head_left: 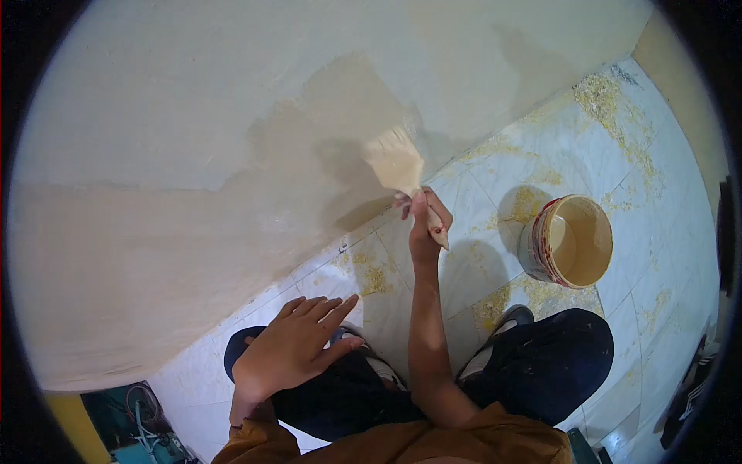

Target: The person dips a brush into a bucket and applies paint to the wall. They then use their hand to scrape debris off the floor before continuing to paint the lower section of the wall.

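Observation:
My right hand grips the handle of a wide paintbrush, whose bristles press against the low part of a cream wall. A wet, darker patch of paint spreads on the wall around the brush. My left hand hovers with its fingers spread flat above my left knee, holding nothing. I am crouching, both knees in dark trousers visible below.
A paint bucket with a red band, holding cream paint, stands on the white tiled floor to the right of the brush. Yellowish paint splatters dot the tiles along the wall base. Dark objects lie at the far right edge.

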`<state>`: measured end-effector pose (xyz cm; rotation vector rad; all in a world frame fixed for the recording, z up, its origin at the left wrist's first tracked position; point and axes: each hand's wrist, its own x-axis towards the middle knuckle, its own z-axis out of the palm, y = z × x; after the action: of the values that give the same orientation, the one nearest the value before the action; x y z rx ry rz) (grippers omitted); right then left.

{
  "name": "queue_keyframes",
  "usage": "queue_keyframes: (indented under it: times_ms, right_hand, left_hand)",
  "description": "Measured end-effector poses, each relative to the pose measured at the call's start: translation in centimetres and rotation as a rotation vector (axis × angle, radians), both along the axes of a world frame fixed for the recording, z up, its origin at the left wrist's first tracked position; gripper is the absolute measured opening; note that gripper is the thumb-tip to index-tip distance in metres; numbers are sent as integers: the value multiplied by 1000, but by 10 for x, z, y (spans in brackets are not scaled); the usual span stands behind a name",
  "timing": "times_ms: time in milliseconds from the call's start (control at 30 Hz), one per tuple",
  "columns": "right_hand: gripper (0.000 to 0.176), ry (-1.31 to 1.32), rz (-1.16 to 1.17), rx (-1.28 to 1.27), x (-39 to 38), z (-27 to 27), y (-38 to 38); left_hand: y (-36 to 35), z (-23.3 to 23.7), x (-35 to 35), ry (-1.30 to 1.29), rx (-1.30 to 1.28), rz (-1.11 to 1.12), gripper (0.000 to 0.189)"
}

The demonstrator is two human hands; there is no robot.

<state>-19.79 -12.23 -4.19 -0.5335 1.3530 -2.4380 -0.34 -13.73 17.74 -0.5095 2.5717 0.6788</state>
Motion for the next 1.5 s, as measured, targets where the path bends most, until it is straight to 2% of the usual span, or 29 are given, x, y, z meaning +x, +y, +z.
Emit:
queue_keyframes:
  times_ms: [33,67,133,167,233,267,400,467,500,567,667,700,767,900,967,1000,1067,1167,1200,1233,1300,1333,1400,1500]
  right_hand:
    - [34,-3,-29,89,-1,-15,4]
    - [34,2,-30,90,-4,-20,6]
    - [30,44,-80,265,-7,-27,8]
    - [30,40,-82,267,-8,-10,7]
    - [19,332,-148,235,-9,30,1]
    - [19,363,-192,203,-5,48,-5]
    - [19,411,-112,110,9,135,-3]
    - [17,460,-91,-63,10,156,-4]
    - [17,452,-107,-54,9,163,-5]
    - [16,483,-19,-357,5,172,-7]
    - [16,376,2,-297,9,150,-19]
    - [13,420,1,-337,4,126,-23]
    - [16,330,71,-364,5,72,-32]
    - [29,-89,160,-349,18,-23,-17]
    - [36,5,146,-95,8,-87,-7]
    - [36,9,152,-89,4,-91,2]
    - [37,-108,145,110,-1,-93,14]
    - [37,-74,70,236,-8,-83,25]
    - [37,-33,-31,203,-8,-77,20]
    - [37,-32,-28,201,-13,-71,20]
    - [27,144,-85,502,-20,-58,20]
    - [27,140,-83,498,-22,-48,16]
    - [25,271,-218,235,-23,-19,2]
    - [30,328,-207,249,-26,48,-2]
  left_hand:
    - [1,1,1,2,-33,-3,60]
    - [1,1,0,5,-65,-7,61]
    - [2,3,-1,14,-61,-15,62]
    - [1,4,-1,17,-55,-20,62]
    - [2,6,-1,6,-34,-31,62]
    - [2,7,-2,0,-16,-40,63]
    - [0,8,-1,-4,-21,-33,63]
    - [-1,8,-1,2,-48,-17,64]
    - [-3,8,-1,-6,-43,-34,64]
    - [-4,10,-1,-75,-2,12,64]
    - [-6,10,-2,-142,-15,30,65]
    - [-6,9,-1,-151,-13,21,65]
    - [-6,7,0,-144,-82,32,66]
    - [-5,10,-3,-162,-98,26,66]
    - [-2,13,-8,-113,-80,-11,66]
    - [0,13,-10,-110,-73,-6,66]
    - [2,14,-13,-120,-71,-53,65]
    - [3,14,-15,-139,-10,-31,67]
    - [4,14,-16,-137,-13,-27,67]
    - [5,15,-17,-134,-17,-17,66]
    - [5,15,-17,-137,-26,-7,66]
    - [5,13,-17,-134,-46,-16,65]
    - [4,13,-18,-133,-72,-25,65]
    - [4,13,-21,-152,-11,4,66]
